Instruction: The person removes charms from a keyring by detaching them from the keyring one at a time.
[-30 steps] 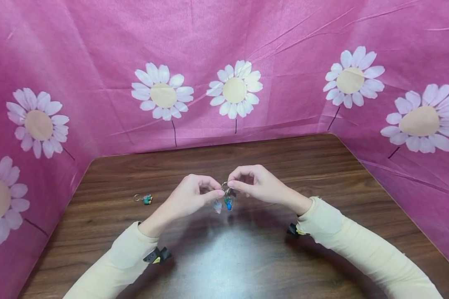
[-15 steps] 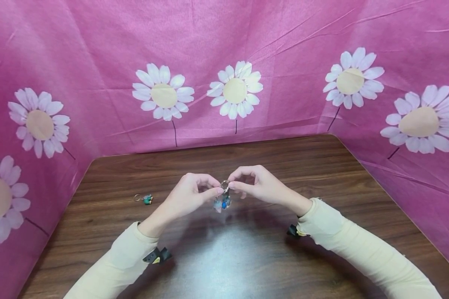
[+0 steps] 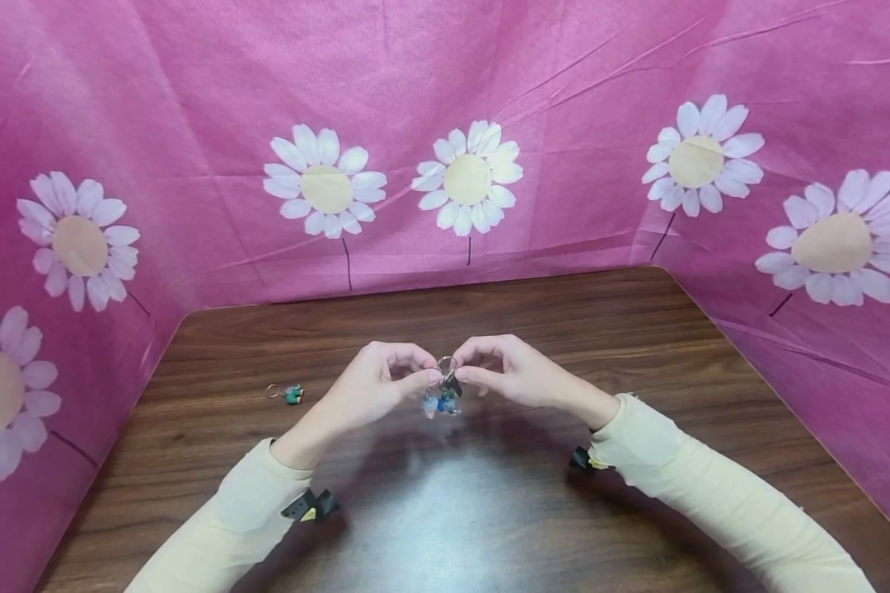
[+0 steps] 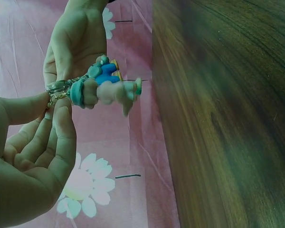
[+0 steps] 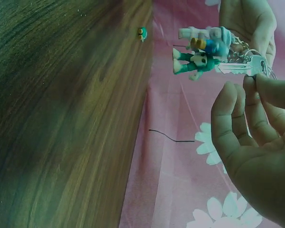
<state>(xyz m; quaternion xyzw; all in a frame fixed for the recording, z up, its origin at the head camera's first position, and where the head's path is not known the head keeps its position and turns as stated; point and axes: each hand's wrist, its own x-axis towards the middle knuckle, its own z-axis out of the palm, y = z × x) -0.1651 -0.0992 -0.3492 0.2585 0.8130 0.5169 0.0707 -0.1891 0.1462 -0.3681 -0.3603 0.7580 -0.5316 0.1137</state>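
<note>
Above the table, both hands meet at a bunch of keychains on a metal key ring [image 3: 447, 360]. Thumb and index finger of my left hand [image 3: 374, 383] pinch a small gold-coloured clasp [image 4: 58, 96] at its left side. Opposite, my right hand [image 3: 515, 372] pinches the ring's right side, fingertips right at the head of a silver key [image 5: 233, 68]. Below hang small figurines: a pale pink one with a teal hat [image 4: 115, 91], one in blue [image 4: 107, 75] and a green one [image 5: 197, 61]. The pinched part of the ring is partly hidden by fingertips.
Another keychain, a green figurine [image 3: 293, 394] with its own ring, lies on the brown wooden table [image 3: 215, 461] left of the hands. A pink cloth [image 3: 386, 74] with white daisies stands around the table's back and sides. Black wrist cameras sit at both cream sleeves.
The ring has turned slightly between the fingers, and the hanging figurines have swung left and bunched together. My right hand has come down a little. Both hands keep their pinch.
</note>
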